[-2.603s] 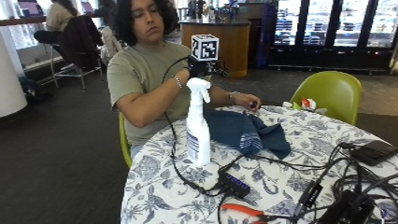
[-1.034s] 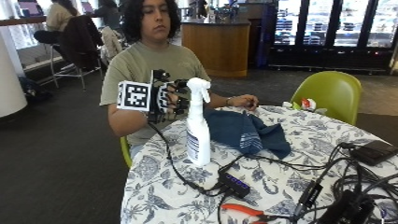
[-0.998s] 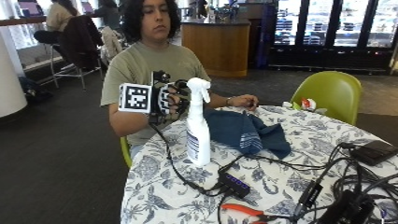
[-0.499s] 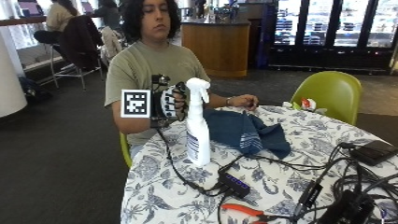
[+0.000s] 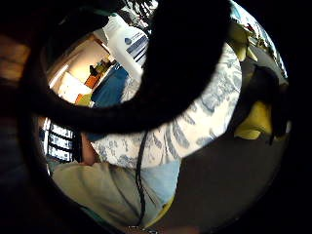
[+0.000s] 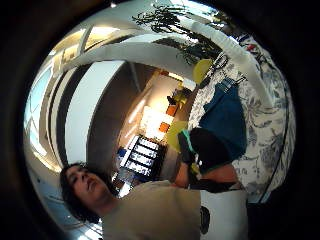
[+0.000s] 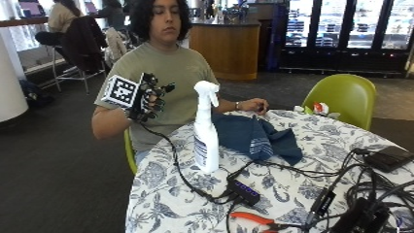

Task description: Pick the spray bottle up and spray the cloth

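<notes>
The gloved right hand [image 7: 150, 99] hangs in the air beside the spray bottle [image 7: 206, 127], apart from it, its grip loosely spread and holding nothing. The white bottle stands upright on the flowered tabletop [image 7: 304, 179] near its edge. Just beyond it lies the crumpled blue cloth [image 7: 257, 138], with the person's bare hand [image 7: 253, 105] resting at its far side.

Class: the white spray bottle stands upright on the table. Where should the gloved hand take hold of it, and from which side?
Probably the narrow neck under the spray bottle head: it suits a wrapped hand and leaves the trigger reachable. The gloved right hand could come from its own side, away from the blue cloth.
</notes>
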Tool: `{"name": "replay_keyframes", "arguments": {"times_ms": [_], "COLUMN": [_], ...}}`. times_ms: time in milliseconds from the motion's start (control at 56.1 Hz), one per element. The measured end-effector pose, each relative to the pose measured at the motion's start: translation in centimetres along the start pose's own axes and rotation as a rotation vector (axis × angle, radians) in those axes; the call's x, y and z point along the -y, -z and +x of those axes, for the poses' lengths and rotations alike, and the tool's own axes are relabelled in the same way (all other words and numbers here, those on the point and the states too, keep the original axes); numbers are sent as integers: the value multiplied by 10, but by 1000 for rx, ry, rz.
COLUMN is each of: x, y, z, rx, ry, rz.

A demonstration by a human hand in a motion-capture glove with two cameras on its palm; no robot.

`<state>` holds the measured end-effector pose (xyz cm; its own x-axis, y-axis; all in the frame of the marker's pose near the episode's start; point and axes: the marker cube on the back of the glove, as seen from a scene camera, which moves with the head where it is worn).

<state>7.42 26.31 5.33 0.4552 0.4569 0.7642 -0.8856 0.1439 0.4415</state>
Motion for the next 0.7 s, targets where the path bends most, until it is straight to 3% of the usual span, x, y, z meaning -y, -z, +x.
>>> {"name": "replay_keyframes", "arguments": {"times_ms": [89,303,481,695], "x": [-19,-40,-15,28], "y": [7,12,7,-12], "z": [3,1,7,15], "rx": [-28,-53,-30,75], "ry": [89,75,114,34], "rz": [-56,-87,-80,-99]}}
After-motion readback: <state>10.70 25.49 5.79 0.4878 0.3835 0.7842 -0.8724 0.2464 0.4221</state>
